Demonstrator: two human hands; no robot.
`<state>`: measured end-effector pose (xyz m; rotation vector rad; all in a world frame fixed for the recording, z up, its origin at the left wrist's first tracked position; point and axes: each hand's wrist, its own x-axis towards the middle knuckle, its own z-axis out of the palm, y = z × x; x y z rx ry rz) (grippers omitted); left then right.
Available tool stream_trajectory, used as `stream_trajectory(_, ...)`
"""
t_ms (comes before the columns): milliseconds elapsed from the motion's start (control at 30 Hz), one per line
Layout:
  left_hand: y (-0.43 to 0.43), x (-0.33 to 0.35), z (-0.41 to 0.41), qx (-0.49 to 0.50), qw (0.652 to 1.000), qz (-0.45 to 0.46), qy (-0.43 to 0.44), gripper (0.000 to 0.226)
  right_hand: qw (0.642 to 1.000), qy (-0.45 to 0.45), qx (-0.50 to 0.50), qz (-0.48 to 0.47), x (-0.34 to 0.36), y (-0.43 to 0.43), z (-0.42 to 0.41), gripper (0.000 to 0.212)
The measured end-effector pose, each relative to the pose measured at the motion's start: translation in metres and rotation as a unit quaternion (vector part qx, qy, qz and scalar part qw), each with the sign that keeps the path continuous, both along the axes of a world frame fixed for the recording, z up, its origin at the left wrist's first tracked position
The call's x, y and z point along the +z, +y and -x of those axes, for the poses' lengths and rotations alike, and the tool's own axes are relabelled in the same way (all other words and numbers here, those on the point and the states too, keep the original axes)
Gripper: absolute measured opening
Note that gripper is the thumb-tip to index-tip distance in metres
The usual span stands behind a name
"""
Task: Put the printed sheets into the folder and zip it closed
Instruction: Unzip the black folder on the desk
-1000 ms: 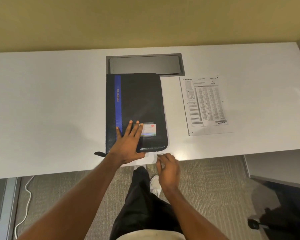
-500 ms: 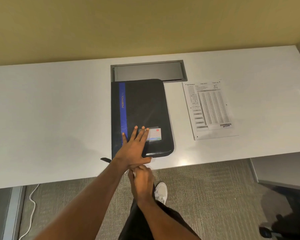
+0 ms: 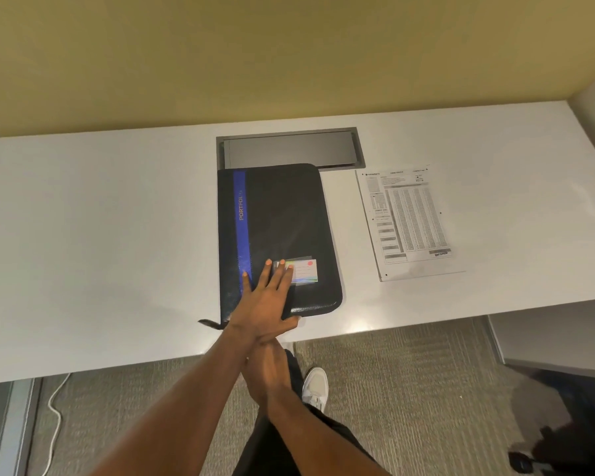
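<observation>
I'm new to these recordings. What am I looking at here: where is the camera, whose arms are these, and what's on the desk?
This is a single view from a camera worn on a person's head, looking down at their own bare arms. The left hand lies flat on a closed black folder with a blue stripe. The right hand crosses beneath the left wrist at the desk's near edge; its fingers are hidden, so any grip is unclear. The printed sheets lie on the white desk, right of the folder, not touching it. A grey cable hatch sits behind.
</observation>
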<state>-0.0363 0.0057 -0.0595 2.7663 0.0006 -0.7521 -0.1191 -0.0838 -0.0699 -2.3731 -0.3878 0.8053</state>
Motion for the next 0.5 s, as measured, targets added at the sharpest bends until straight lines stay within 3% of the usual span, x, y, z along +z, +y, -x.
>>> stream_trajectory(200,-0.017,0.006,0.005,-0.026,0.997,-0.070,0.015,0.089,0.988,-0.144,-0.039,0.043,0.017,-0.060,-0.011,0.023)
stream_trajectory(400,-0.029,0.006,0.020,-0.015,0.995,-0.092,0.023,0.076,0.940,-0.167,-0.296,-0.001,0.031,-0.109,-0.053,0.022)
stream_trajectory(500,-0.023,0.007,0.034,0.008,0.996,-0.085,-0.003,0.078,0.914,-0.176,-0.363,-0.049,0.039,-0.110,-0.076,0.024)
